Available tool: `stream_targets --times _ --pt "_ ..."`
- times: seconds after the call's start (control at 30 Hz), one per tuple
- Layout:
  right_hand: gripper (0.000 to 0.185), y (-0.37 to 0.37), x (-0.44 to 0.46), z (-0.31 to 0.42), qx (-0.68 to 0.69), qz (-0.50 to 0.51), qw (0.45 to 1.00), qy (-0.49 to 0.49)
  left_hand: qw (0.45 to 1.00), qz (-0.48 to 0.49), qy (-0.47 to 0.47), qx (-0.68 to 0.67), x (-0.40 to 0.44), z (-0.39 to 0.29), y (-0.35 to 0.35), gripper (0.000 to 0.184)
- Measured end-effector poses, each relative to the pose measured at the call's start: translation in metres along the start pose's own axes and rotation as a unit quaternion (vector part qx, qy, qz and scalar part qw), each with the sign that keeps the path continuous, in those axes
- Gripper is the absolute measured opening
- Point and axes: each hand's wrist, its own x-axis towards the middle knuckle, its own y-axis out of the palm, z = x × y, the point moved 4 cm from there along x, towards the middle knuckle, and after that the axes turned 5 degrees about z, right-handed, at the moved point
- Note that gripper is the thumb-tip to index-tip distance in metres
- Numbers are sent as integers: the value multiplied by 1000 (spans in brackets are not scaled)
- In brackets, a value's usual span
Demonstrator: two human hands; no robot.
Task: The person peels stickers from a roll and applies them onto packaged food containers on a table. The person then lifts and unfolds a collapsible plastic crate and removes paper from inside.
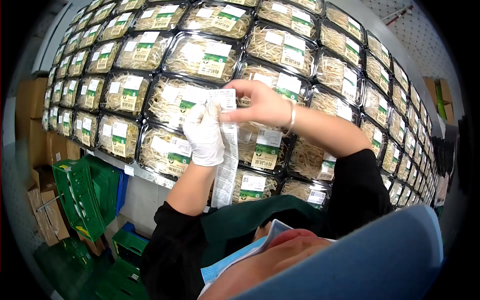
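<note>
My left hand (204,134), in a white glove, is closed on a long strip of printed labels (228,167). The strip hangs down from it towards my chest. My bare right hand (265,103) pinches the upper end of the strip between thumb and fingers, close to the gloved fingertips. Both hands are above packed trays of bean sprouts (200,57), black with clear covers. These trays bear green-and-cream labels, and many also carry a small white sticker.
Rows of these trays cover the long metal table (145,172). Green crates (80,195) are stacked below its left edge, with cardboard boxes (31,125) beside them. More cardboard (440,100) stands at the far right.
</note>
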Motion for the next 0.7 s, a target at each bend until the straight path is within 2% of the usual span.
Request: stream_targets --times 0.03,0.07,0.1,0.13,0.17,0.2,0.23,0.27,0.3,0.33,0.37,0.43,0.47,0.5,0.6,0.67,0.7 --pt "24 1 -1 -4 86 -34 995 38 1000 5 1 0 1 0 7 16" --pt "16 -7 -3 -5 49 -105 993 24 998 16 -16 51 1 0 11 13" --pt "16 -20 -1 -8 -16 -129 988 -79 994 26 -33 100 2 1 13 10" --pt "14 -39 3 -5 -89 -139 985 -46 981 105 -1 162 3 -1 19 3" --pt "18 -71 14 -13 -133 -193 971 49 983 116 -85 118 -1 6 26 5" --pt "24 -115 27 -22 -253 -260 932 -10 974 150 -99 138 -3 18 26 6" --pt "31 -166 41 -31 -311 -285 900 114 964 184 -110 159 -4 30 23 8" --pt "35 -223 55 -56 -328 -354 872 76 952 198 -171 162 -5 37 20 9" --pt "40 -281 61 -84 -357 -430 825 86 936 207 -233 164 -8 45 15 11" --pt "43 -320 67 -95 -409 -484 761 142 947 188 -181 187 -7 52 12 13" --pt "42 -354 75 -116 -453 -492 727 158 937 190 -219 196 -6 54 12 11" --pt "40 -361 80 -128 -519 -464 692 190 925 206 -64 311 0 50 16 10" --pt "40 -366 82 -137 -542 -453 675 214 901 203 -50 381 -1 47 14 10" --pt "39 -353 79 -131 -558 -453 652 240 891 195 -77 402 -1 44 15 11" --pt "37 -326 71 -104 -595 -495 563 289 909 213 -86 347 3 44 19 14" --pt "35 -323 66 -95 -614 -496 522 323 861 268 47 431 4 35 23 14" --pt "34 -325 63 -92 -618 -482 513 349 860 270 47 431 3 36 22 14"
